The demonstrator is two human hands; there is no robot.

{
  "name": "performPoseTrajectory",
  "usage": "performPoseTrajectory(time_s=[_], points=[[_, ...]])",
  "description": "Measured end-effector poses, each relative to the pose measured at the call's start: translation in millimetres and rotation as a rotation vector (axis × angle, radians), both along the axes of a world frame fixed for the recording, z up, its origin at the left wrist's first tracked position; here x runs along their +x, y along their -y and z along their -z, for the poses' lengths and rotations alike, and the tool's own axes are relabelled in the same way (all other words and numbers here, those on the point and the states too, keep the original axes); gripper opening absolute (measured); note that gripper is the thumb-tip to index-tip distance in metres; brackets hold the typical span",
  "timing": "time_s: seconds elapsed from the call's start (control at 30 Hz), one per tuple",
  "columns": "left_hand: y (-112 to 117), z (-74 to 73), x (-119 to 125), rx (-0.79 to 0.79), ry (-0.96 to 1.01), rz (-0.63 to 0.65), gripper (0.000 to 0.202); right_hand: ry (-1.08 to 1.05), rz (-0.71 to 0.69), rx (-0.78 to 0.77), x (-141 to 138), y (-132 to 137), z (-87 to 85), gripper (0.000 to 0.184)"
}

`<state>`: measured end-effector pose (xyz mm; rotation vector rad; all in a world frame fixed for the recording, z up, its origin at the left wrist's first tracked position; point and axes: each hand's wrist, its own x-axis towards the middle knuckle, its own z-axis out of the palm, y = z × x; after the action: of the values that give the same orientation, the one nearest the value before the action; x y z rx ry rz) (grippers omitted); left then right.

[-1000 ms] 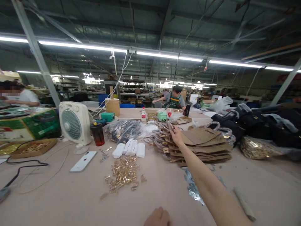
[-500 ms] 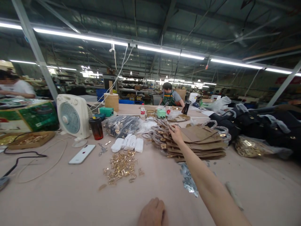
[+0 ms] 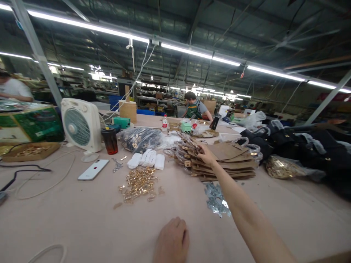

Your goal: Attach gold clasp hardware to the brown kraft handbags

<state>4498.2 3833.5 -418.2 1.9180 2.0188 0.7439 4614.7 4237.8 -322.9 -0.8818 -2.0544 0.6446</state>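
Note:
My right hand (image 3: pixel 207 155) reaches to the left part of a stack of brown bag panels (image 3: pixel 233 162), its fingers closed at the edge of the top one. Plastic-wrapped handles with gold-coloured fittings (image 3: pixel 187 164) stick out from this side of the stack. Near the front of the table my left hand (image 3: pixel 172 239) rests with its fingers curled; what is under them, if anything, is hidden. Ahead of it lies a heap of small gold-coloured metal fittings (image 3: pixel 139 182). Flat silver metal plates (image 3: pixel 216 199) lie scattered beside my right forearm.
To the left stand a white fan (image 3: pixel 79 126) and a dark tumbler (image 3: pixel 110 140), with a white phone (image 3: pixel 93 170) before them. White rolls (image 3: pixel 146 159) lie behind the fittings. Black bags (image 3: pixel 298 146) crowd the right side. A person (image 3: pixel 195 106) works across the table.
The view has tilted down slightly, so the table sits higher in it. My right hand has shifted a little rightward along the stack's edge. My left hand stays on the table.

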Motion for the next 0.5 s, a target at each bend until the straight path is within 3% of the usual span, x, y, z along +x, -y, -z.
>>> performPoseTrajectory(time_s=[0.3,0.5], points=[[2.3,4.0,-0.5,0.059,0.006,-0.004,0.016,0.156,-0.054,0.061,12.4,23.3,4.4,0.088],[5.5,1.7,1.0,0.064,0.005,-0.009,0.018,0.257,-0.003,0.081,18.1,37.5,7.8,0.078]])
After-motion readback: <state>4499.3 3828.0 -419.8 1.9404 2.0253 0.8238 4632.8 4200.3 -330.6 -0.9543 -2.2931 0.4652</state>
